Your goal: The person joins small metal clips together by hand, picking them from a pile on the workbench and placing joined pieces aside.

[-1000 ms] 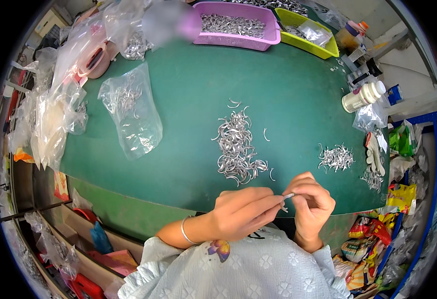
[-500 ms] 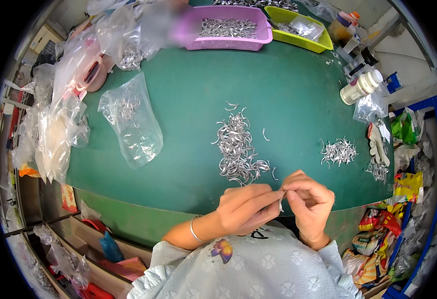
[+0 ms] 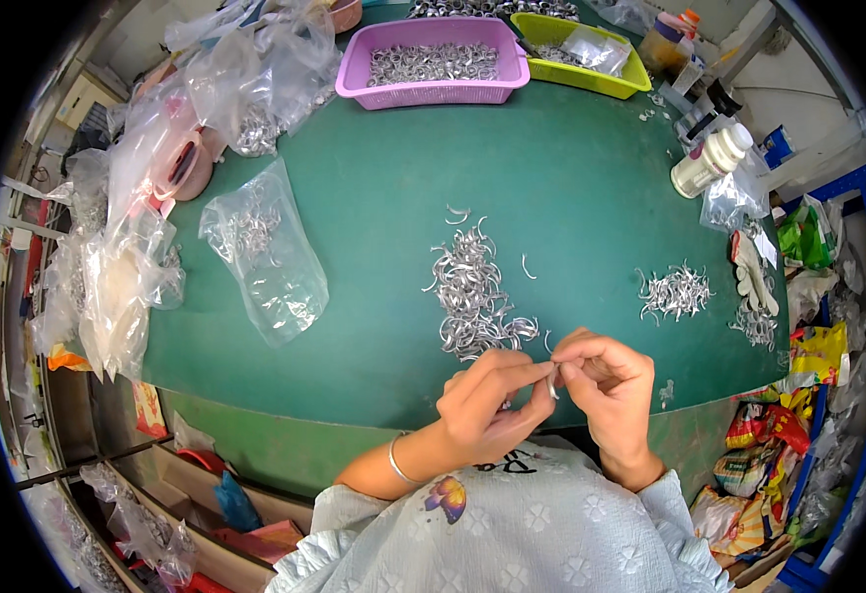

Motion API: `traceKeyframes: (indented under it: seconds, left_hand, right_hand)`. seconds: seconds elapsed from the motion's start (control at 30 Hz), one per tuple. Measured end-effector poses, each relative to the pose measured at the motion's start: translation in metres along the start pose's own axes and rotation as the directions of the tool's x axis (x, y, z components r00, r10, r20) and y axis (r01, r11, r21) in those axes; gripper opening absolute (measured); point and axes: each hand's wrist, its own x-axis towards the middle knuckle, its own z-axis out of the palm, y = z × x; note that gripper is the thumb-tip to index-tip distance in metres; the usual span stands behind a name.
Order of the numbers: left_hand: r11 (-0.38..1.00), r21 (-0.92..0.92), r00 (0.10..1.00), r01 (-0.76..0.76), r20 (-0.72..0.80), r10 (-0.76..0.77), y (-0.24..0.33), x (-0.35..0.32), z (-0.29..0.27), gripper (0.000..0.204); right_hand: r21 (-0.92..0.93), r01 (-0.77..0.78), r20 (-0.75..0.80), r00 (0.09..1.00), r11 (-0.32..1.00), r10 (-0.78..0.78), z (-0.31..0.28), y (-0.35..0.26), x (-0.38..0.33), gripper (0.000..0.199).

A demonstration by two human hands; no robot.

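In the head view, the left hand (image 3: 487, 405) and right hand (image 3: 608, 395) pinch a small curved silvery metal piece (image 3: 552, 384) between their fingertips, above the green table (image 3: 373, 198)'s near edge; a heap of similar pieces (image 3: 472, 296) lies just beyond.

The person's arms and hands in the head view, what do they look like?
The left hand and right hand are gloveless. A slim, silver-coloured bangle circles the left wrist; none shows on the right. The left sleeve and right sleeve are pale grey-blue and stop short of the hands.
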Motion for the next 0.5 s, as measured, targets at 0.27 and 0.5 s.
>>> traceKeyframes:
  seconds: [0.27,0.5]
  left_hand:
    - [0.994,-0.038,0.994,0.103,-0.018,-0.104,-0.005,-0.003,0.005,0.021]
    - [0.886,-0.15,0.898,0.439,0.05,-0.437,-0.067,0.021,0.024,0.004]
  right_hand:
    - [0.046,-0.059,-0.044,0.997,0.997,0.061,-0.003,0.009,0.005,0.012]
    - [0.006,-0.17,-0.071,0.983,0.985,0.17,-0.021,0.042,0.025,0.034]
